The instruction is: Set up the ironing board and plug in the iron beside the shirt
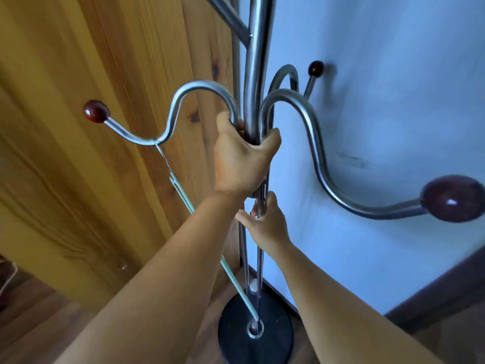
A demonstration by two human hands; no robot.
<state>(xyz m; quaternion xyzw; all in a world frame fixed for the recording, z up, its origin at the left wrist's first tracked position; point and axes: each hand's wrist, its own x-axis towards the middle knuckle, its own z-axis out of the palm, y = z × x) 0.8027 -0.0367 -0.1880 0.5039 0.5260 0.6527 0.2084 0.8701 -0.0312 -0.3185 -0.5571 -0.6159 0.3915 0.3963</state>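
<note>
One head-worn, wide-angle view looked forward and steeply down along a metal coat stand, very close to its pole. The stand's round black base lay below, a wooden panel to its left, a pale blue wall behind and right.

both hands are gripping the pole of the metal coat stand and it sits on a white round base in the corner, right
Not quite: the base is black, not white. The head view shows it round and dark on the floor in the corner. The rest holds: the left hand and the right hand both grip the pole of the metal coat stand.
</note>
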